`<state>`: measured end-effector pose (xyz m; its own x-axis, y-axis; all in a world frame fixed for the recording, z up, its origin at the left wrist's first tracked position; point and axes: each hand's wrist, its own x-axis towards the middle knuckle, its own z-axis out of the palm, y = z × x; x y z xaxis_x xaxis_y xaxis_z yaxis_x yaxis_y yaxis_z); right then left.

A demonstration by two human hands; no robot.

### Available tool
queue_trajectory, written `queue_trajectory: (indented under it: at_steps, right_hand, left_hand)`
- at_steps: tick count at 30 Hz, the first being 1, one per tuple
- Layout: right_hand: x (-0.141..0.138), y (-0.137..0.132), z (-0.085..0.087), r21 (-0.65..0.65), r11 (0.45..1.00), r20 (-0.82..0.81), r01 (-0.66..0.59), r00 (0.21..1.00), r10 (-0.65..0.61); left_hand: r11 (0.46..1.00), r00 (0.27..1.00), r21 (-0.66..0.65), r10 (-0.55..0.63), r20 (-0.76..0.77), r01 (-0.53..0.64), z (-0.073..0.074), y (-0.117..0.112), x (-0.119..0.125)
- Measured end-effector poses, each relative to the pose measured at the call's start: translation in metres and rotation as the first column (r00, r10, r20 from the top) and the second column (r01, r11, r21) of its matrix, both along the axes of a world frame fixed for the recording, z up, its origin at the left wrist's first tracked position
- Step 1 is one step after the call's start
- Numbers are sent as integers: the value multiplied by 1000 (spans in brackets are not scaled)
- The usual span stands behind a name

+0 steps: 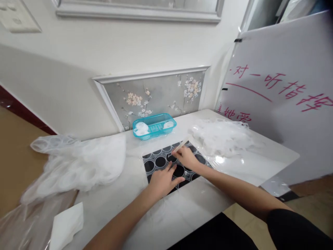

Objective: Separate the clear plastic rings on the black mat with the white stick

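Looked like a room in a home, used as a makeshift work spot: floral wall panel (156, 99) with white moulding, a light switch plate (18, 15), a white table (234, 166), and a whiteboard (286, 90) with red handwriting leaning alongside.

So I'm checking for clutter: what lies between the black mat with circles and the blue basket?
In the head view, only bare white tabletop separates the black mat from the blue basket. The stick in the right hand angles off to one side.
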<state>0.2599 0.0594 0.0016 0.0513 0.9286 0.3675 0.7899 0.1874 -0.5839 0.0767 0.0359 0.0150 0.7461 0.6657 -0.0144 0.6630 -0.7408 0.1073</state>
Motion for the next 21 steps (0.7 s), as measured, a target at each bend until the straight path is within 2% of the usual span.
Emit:
queue_trajectory:
  at_steps: [3, 6, 8, 12, 21]
  right_hand:
    - [-21, -13, -17, -46, 995, -171, -90, 982, 81]
    - [-17, -12, -24, -49, 993, -356, -105, 931, 81]
    - [-12, -10, -26, -49, 992, -404, -117, 910, 87]
    - [-11, -13, -27, -54, 992, -348, -112, 933, 86]
    - [-16, -17, -28, -45, 996, -72, -75, 995, 72]
  left_hand:
    - [998, 997, 27, 53, -57, -51, -8, -3, -6]
    - [997, 993, 65, 58, -104, -52, -14, -4, -5]
    - [997, 991, 73, 47, -126, -38, -15, -4, -4]
    - [997, 991, 73, 43, -127, -34, -15, -5, -3]
    - [990, 990, 134, 63, -126, -46, -21, -10, -4]
